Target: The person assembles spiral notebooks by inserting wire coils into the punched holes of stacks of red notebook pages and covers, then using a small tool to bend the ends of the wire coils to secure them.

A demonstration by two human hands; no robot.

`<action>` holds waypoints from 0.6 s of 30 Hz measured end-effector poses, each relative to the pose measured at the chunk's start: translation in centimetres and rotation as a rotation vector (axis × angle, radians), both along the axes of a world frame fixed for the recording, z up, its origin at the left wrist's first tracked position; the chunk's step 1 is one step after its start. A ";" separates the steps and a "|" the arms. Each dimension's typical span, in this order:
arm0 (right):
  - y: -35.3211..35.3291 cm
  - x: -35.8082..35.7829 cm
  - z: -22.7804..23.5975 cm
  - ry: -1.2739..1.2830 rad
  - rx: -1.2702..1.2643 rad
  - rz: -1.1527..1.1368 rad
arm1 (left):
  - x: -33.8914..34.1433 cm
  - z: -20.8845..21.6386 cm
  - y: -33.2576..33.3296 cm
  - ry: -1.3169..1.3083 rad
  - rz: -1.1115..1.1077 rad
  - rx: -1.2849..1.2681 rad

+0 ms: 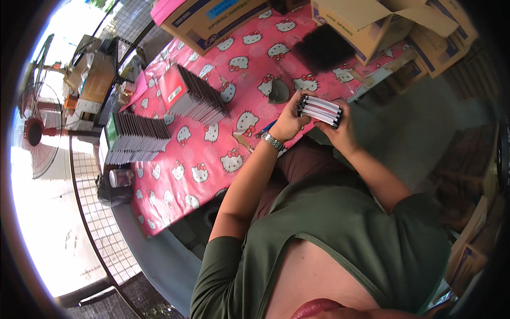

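Note:
Both my hands hold a small stack of spiral notebooks (320, 109) with white pages and dark covers, just past the near edge of the table. My left hand (289, 123), a metal watch on its wrist, grips the stack's left end. My right hand (342, 133) supports it from beneath and from the right. The table wears a pink cloth (212, 154) printed with cartoon cats.
Two long rows of notebooks lie on the cloth, a red-fronted row (192, 94) and a grey row (135, 137). Cardboard boxes (212, 21) (372, 24) stand at the far side with a black pile of spirals (324, 48). A fan (32, 127) stands at the left.

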State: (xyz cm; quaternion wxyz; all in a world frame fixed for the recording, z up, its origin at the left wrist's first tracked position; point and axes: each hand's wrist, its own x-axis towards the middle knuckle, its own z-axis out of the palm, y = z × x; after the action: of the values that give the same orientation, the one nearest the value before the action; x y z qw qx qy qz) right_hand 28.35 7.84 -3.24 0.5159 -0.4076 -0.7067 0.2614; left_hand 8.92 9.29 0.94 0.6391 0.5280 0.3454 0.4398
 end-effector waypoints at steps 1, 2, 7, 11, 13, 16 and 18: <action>0.2 0.2 -1.2 0.004 0.032 -0.048 | 0.5 -0.7 0.6 0.027 -0.017 0.012; 0.5 0.3 -2.4 0.007 0.065 -0.093 | 0.9 -1.6 1.2 0.054 -0.030 0.024; 0.7 0.1 -5.4 0.031 0.009 -0.080 | 2.1 -5.2 1.9 -0.068 -0.077 -0.165; 1.5 1.1 -6.4 -0.314 0.176 -0.119 | 2.5 -5.6 2.0 -0.058 -0.046 -0.025; 2.8 3.0 -6.6 -0.468 0.125 0.021 | 2.5 -6.0 2.0 -0.044 -0.015 -0.129; 3.9 1.3 2.7 -0.463 -0.259 0.215 | -0.5 -3.6 2.2 -0.069 0.090 -0.219; 5.6 -1.1 6.0 -0.378 -0.176 0.271 | -3.5 1.3 2.2 -0.070 0.125 -0.192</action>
State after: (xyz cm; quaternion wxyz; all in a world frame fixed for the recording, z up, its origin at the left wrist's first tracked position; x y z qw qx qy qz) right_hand 27.22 13.45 2.78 0.2972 -0.3940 -0.8135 0.3078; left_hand 5.37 11.49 2.27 0.6697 0.4260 0.3956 0.4622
